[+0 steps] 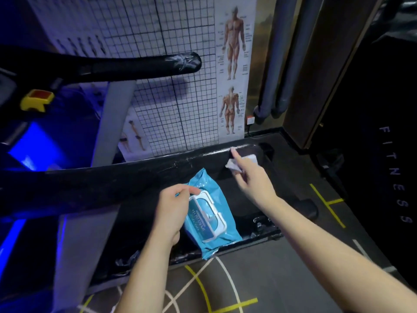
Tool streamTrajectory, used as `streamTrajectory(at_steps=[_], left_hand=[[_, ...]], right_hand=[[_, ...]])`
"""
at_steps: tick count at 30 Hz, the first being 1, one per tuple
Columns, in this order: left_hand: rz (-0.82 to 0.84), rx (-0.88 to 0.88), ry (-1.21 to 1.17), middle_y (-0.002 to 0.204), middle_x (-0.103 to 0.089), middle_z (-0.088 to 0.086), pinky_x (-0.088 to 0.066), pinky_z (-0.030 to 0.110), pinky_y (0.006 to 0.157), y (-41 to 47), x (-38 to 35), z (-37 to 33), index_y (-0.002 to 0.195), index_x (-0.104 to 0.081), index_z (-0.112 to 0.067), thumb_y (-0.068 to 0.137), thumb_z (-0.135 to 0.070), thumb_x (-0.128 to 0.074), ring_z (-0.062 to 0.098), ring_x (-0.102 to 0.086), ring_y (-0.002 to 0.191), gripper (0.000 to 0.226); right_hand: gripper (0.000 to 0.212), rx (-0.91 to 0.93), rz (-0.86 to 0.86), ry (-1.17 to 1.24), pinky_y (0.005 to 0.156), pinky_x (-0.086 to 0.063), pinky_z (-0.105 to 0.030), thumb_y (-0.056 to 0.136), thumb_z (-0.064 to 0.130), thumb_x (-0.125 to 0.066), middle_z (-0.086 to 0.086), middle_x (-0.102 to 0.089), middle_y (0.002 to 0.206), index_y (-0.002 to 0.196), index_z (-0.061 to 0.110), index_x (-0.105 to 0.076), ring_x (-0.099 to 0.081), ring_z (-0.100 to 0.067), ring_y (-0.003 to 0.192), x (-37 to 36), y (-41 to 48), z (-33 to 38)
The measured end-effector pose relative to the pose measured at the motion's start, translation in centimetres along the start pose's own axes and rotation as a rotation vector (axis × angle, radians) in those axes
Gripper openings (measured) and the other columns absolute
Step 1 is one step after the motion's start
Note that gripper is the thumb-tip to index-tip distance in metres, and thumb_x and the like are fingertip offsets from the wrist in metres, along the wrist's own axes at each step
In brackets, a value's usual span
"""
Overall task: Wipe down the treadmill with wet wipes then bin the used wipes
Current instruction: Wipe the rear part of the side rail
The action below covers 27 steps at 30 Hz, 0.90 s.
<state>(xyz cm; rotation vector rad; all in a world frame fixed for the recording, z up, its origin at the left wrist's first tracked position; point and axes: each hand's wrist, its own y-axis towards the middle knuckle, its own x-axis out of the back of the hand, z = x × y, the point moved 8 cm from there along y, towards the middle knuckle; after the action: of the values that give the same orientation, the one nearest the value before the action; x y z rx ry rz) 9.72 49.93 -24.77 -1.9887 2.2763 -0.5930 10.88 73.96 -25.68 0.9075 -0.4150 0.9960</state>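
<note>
The right hand (250,177) pinches a wipe (231,165) against the side rail (171,163), which runs leftward beyond the left hand (171,208) gripping the wipe pack (209,220).

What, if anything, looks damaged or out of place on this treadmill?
The end of the upper handrail shows whitish, crack-like scuffs on its black covering, which looks worn. Nothing else stands out.

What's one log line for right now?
left hand: holds wipes pack | right hand: holds wipe against treadmill rail | stage: wiping
</note>
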Motion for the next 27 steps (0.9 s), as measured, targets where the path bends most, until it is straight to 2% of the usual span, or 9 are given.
streamTrajectory(at_steps=[3, 6, 9, 12, 15, 18, 21, 23, 27], left_hand=[[-0.062, -0.018, -0.013, 0.083, -0.073, 0.003, -0.046, 0.016, 0.05, -0.2, 1.0, -0.2, 0.08, -0.077, -0.009, 0.099, -0.002, -0.05, 0.011, -0.062, 0.065, 0.033], [-0.11, -0.011, -0.034, 0.084, -0.073, 0.006, -0.046, 0.017, 0.05, -0.4, 1.3, -0.1, 0.08, -0.077, -0.009, 0.099, -0.001, -0.049, 0.014, -0.062, 0.068, 0.035], [-0.131, -0.002, -0.047, 0.083, -0.073, 0.005, -0.046, 0.017, 0.049, -0.6, 1.0, -0.1, 0.08, -0.077, -0.01, 0.099, -0.002, -0.049, 0.012, -0.063, 0.065, 0.035], [-0.139, -0.002, -0.07, 0.083, -0.073, 0.006, -0.046, 0.018, 0.049, -0.9, 0.5, -0.3, 0.079, -0.077, -0.01, 0.099, -0.002, -0.049, 0.014, -0.064, 0.067, 0.035], [-0.157, -0.006, -0.088, 0.085, -0.074, 0.008, -0.047, 0.02, 0.05, -0.8, 0.3, -0.5, 0.079, -0.077, -0.011, 0.099, -0.001, -0.05, 0.017, -0.064, 0.068, 0.035], [-0.178, -0.014, -0.099, 0.087, -0.074, 0.01, -0.049, 0.024, 0.054, -0.8, 0.1, -0.7, 0.079, -0.077, -0.013, 0.099, -0.002, -0.051, 0.018, -0.066, 0.07, 0.035], [-0.186, -0.022, -0.114, 0.087, -0.074, 0.011, -0.048, 0.027, 0.059, -1.0, -0.2, -0.9, 0.081, -0.077, -0.011, 0.099, -0.001, -0.048, 0.019, -0.065, 0.071, 0.035], [-0.19, -0.023, -0.116, 0.087, -0.074, 0.01, -0.048, 0.028, 0.06, -1.0, -0.4, -1.0, 0.081, -0.076, -0.011, 0.099, -0.001, -0.047, 0.019, -0.065, 0.071, 0.036], [-0.197, -0.017, -0.115, 0.089, -0.074, 0.011, -0.049, 0.029, 0.06, -0.9, -0.8, -1.1, 0.081, -0.077, -0.012, 0.1, -0.002, -0.047, 0.02, -0.066, 0.072, 0.036]], right_hand=[[0.078, 0.187, 0.117, -0.126, 0.076, -0.048, -0.026, 0.093, 0.023, -0.064, 0.007, -0.054, 0.106, 0.16, 0.018, -0.024, -0.051, -0.009, 0.092, -0.7, -0.5, -1.1], [0.067, 0.268, 0.114, -0.052, 0.087, -0.047, -0.019, 0.09, 0.009, -0.056, 0.003, -0.062, 0.112, 0.155, 0.016, -0.039, -0.058, -0.01, 0.098, 0.4, 0.1, -1.6], [0.048, -0.122, -0.092, 0.274, 0.084, -0.051, -0.023, 0.094, 0.015, -0.051, -0.001, -0.074, 0.105, 0.14, 0.03, -0.06, -0.068, -0.017, 0.091, 3.1, 1.1, -2.7], [0.032, -0.501, -0.138, 0.522, 0.075, -0.051, -0.022, 0.09, 0.018, -0.059, 0.02, -0.071, 0.094, 0.099, 0.046, -0.072, -0.065, 0.003, 0.084, 3.6, -0.4, -3.5], [0.011, -0.749, -0.046, 0.663, 0.059, -0.039, -0.029, 0.078, 0.021, -0.059, 0.003, -0.056, 0.063, 0.067, 0.02, -0.063, -0.053, -0.017, 0.065, 2.6, -2.3, -5.9], [0.017, -0.884, -0.046, 0.714, 0.058, -0.039, -0.028, 0.074, 0.021, -0.058, -0.007, -0.061, 0.065, 0.074, 0.007, -0.066, -0.055, -0.023, 0.062, 2.8, -3.7, -7.9], [0.01, -0.95, -0.147, 0.718, 0.054, -0.039, -0.026, 0.074, 0.019, -0.058, 0.004, -0.055, 0.061, 0.064, 0.016, -0.059, -0.05, -0.018, 0.058, 3.7, -5.1, -8.2], [0.006, -0.923, -0.173, 0.802, 0.065, -0.054, -0.036, 0.076, 0.024, -0.063, 0.001, -0.065, 0.077, 0.076, 0.019, -0.063, -0.061, -0.019, 0.072, 3.5, -5.0, -7.6], [0.016, -0.72, -0.056, 1.029, 0.072, -0.048, -0.035, 0.086, 0.021, -0.066, -0.007, -0.049, 0.087, 0.088, 0.02, -0.05, -0.055, -0.011, 0.074, 2.7, -1.5, -4.4]])
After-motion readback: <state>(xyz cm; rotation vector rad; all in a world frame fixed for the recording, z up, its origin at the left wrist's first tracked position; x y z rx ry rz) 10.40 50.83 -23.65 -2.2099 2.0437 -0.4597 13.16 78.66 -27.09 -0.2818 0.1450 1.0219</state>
